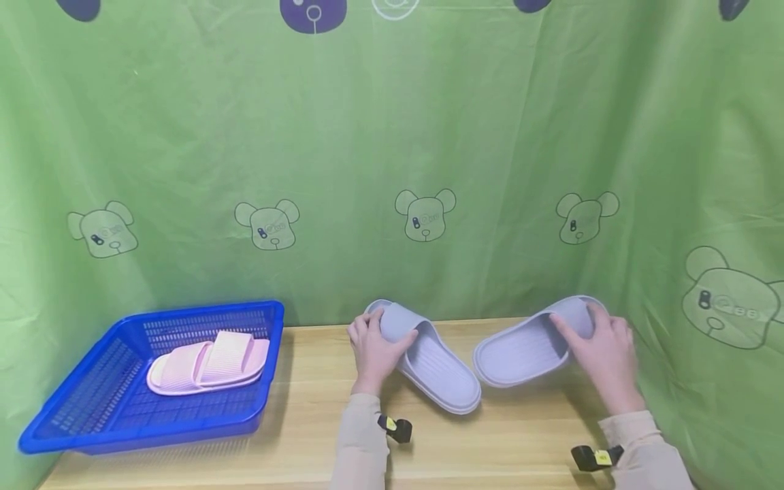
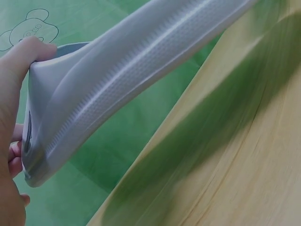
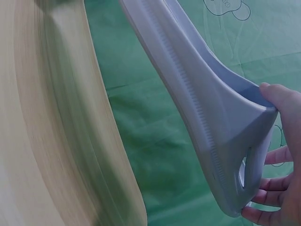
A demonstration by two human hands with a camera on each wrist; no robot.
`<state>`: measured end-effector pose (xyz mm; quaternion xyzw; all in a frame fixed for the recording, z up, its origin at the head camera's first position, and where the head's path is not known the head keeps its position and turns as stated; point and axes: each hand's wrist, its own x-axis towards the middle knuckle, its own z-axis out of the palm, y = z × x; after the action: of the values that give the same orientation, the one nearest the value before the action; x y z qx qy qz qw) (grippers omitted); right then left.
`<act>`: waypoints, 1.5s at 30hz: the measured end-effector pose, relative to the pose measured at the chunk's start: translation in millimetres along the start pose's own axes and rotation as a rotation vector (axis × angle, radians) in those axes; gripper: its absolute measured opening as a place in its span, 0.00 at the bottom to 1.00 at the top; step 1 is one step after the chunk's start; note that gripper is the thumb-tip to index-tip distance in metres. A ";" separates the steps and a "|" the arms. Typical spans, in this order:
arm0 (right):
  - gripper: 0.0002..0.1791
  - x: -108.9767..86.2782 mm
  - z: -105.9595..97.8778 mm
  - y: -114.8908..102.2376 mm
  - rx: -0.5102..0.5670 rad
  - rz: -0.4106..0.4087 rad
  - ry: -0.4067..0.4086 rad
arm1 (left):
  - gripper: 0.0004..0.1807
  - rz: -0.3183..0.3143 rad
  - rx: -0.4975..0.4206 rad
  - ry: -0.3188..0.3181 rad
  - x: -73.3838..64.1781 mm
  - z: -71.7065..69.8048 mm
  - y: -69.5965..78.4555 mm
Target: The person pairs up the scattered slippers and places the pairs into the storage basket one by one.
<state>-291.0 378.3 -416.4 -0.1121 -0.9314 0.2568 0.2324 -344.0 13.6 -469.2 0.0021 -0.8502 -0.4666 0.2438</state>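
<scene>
We count 4 slide slippers here: 2 lilac and 2 pink. The left hand point(image 1: 375, 348) grips 1 lilac slide point(image 1: 436, 371) by its strap and toe end, thumb at the strap's edge; the toe points up and to the left. The right hand point(image 1: 608, 350) grips the other lilac slide point(image 1: 520, 350) the same way, thumb over the strap's edge and fingers about the toe, which points up and to the right. The 2 heel ends lie close together between the hands; we cannot tell whether they touch. In the 2 wrist views we see the visible part of each sole apart from the wooden tabletop point(image 1: 312, 435), with 1 long shadow on the wood in each.

To the left, well apart from the hands, we see 1 blue plastic basket point(image 1: 147, 434). In it lie 2 slippers: 1 pink slide point(image 1: 174, 371) on the left and a 2nd pink slide point(image 1: 229, 361) partly overlapping it, both with ribbed straps.

We count 2 light sleeves point(image 1: 361, 442) and 2 black wrist cameras point(image 1: 401, 430), 1 per arm. Behind everything hangs a green curtain point(image 1: 343, 150), where a row of 5 outlined bear heads point(image 1: 425, 224) shows, the rightmost cut by the frame.
</scene>
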 end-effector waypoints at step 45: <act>0.58 -16.4 9.1 -36.8 -0.116 0.024 -0.042 | 0.51 -0.079 0.091 0.213 -8.9 21.1 10.3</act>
<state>-284.6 338.0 -410.0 -0.1313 -0.9480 0.2072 0.2029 -342.6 38.1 -474.1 0.0963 -0.8389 -0.4342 0.3138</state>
